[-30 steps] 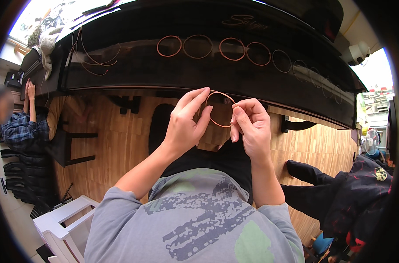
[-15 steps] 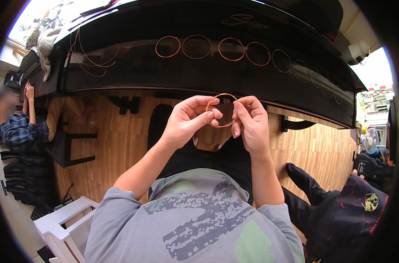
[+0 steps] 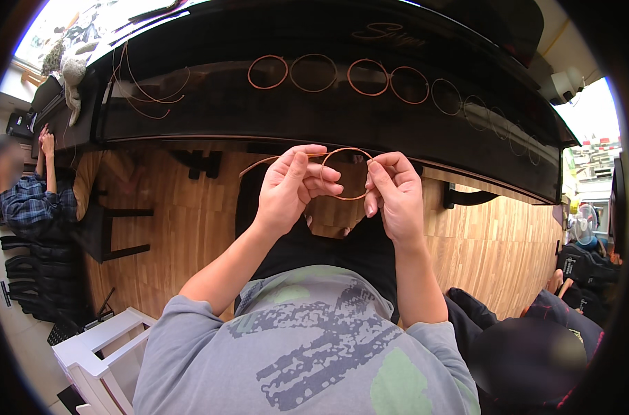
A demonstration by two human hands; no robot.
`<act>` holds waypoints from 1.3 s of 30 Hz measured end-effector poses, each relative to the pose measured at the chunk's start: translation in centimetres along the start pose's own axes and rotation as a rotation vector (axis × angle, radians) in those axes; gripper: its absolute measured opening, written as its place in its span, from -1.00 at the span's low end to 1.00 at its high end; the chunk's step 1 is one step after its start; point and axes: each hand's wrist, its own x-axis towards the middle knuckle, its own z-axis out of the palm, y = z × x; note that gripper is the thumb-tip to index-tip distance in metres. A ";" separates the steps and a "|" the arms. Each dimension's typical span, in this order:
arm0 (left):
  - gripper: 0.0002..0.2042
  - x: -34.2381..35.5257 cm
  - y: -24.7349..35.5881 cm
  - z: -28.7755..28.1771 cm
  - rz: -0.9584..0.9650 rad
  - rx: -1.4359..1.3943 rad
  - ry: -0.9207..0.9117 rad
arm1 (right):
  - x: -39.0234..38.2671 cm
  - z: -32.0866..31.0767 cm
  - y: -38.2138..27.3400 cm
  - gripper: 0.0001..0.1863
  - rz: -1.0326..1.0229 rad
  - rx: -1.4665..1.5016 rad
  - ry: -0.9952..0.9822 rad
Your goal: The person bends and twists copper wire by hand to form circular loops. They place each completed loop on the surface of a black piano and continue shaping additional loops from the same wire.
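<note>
A copper-coloured instrument string (image 3: 349, 198), wound into a ring, is between my two hands in front of the black piano. My left hand (image 3: 284, 194) pinches it with thumb and index finger at its upper left, the other fingers bent near the ring. From that pinch a loose end of the string (image 3: 257, 163) sticks out to the left. On the ring's right side, my right hand (image 3: 399, 199) grips it between thumb and fingers. Beyond my hands, several coiled strings, among them a copper-coloured coil (image 3: 367, 94) and a silvery coil (image 3: 446, 113), lie in a row on the piano lid (image 3: 217, 124).
Uncoiled strings (image 3: 152, 102) lie at the lid's left end. A person (image 3: 31, 187) sits at the far left, and another person in dark clothes (image 3: 529, 360) is close at my right. A white wooden stool (image 3: 96, 346) stands at lower left above the wood floor.
A loose end of the string now extends left from my left hand, which has turned and raised its thumb. My right hand stays in place. The person at right has leaned into view.
</note>
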 end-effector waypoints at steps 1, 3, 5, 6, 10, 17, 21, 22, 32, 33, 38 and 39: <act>-0.69 -0.1 0.0 0.0 -0.014 -0.036 0.024 | -0.1 0.1 0.0 -0.87 0.000 0.001 0.004; -0.71 -0.1 -0.1 0.1 -0.039 -0.111 0.057 | -0.2 0.1 0.0 -0.88 -0.030 0.006 0.000; -0.72 -0.1 -0.3 0.4 -0.062 -0.190 0.075 | -0.3 0.2 0.1 -0.88 -0.064 0.012 0.001; -0.73 -0.1 -0.3 0.4 -0.109 -0.254 0.087 | -0.3 0.2 0.1 -0.88 -0.085 0.013 0.004; -0.74 0.0 -0.5 0.3 -0.265 -0.437 0.091 | -0.6 0.6 0.4 -0.90 -0.192 -0.017 0.006; -0.57 0.4 -0.9 0.7 -0.540 -0.271 0.174 | -0.9 0.5 1.4 -0.93 -0.336 -0.164 -0.012; -0.45 0.2 -0.6 0.9 -0.669 -0.156 0.070 | -0.9 0.4 1.3 -0.92 -0.341 -0.224 0.034; -0.43 -0.2 -0.6 0.8 -0.654 -0.038 0.050 | -0.8 0.4 1.1 -0.92 -0.342 -0.244 0.066; -0.83 -2.0 0.8 3.7 0.325 1.232 0.128 | -0.3 0.2 0.5 -0.91 -0.325 -0.124 0.083; -0.82 -1.7 1.0 3.4 0.296 1.250 0.145 | -0.4 0.3 0.4 -0.91 -0.333 -0.118 0.086; -0.77 -0.6 1.0 2.7 0.191 1.187 0.209 | -0.8 0.5 0.4 -0.91 -0.334 -0.103 0.035; -0.76 -0.5 1.0 2.7 0.182 1.168 0.208 | -0.8 0.6 0.5 -0.91 -0.330 -0.106 0.027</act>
